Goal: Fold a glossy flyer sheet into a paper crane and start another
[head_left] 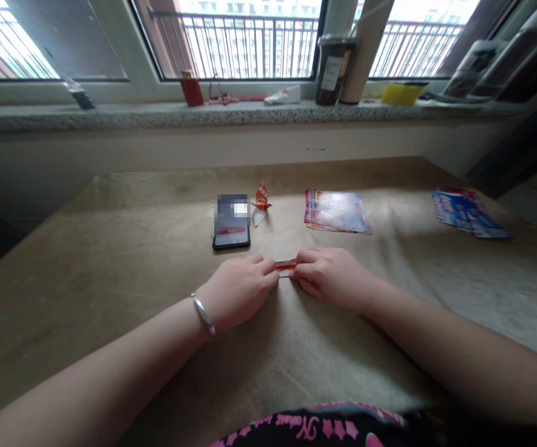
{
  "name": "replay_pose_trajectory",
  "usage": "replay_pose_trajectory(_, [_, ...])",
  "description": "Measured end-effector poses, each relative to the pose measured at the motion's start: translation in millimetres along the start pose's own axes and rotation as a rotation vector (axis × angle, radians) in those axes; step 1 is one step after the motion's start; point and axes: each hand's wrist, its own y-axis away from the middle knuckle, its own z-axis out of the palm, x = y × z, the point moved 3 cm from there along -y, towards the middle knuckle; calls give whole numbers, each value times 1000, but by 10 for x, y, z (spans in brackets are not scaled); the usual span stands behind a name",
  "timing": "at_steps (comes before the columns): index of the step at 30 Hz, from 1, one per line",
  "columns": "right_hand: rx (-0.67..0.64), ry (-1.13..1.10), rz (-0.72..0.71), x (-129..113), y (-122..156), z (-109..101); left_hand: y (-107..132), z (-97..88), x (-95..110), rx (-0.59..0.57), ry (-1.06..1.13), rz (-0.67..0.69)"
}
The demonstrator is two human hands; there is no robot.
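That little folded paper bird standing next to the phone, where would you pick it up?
Probably pinch the paper bird with two fingers at its upright red middle, coming down from above: it stands on the table, thin points stick out sideways, and the phone sits close beside it.

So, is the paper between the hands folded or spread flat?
Folded: the red-and-white paper is a narrow strip pinched between the left hand and the right hand.

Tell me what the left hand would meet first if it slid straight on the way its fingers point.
The left hand pinches the paper, so that comes first; past it, likely the right hand.
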Motion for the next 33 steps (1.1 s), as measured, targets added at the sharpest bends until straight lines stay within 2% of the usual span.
replay_pose_trajectory(11, [-94, 27, 11, 41, 27, -35, 3, -34, -61, -49, 34, -37])
replay_pose_trajectory(19, [-152, 59, 11, 41, 25, -85, 1, -41, -53, -27, 21, -46])
replay_pose_trajectory(28, [6, 16, -48, 48, 11, 40, -13, 61, -52, 118, 49, -97])
replay_pose_trajectory(33, [41, -7, -60, 26, -2, 58, -39, 79, -43, 92, 46, -82])
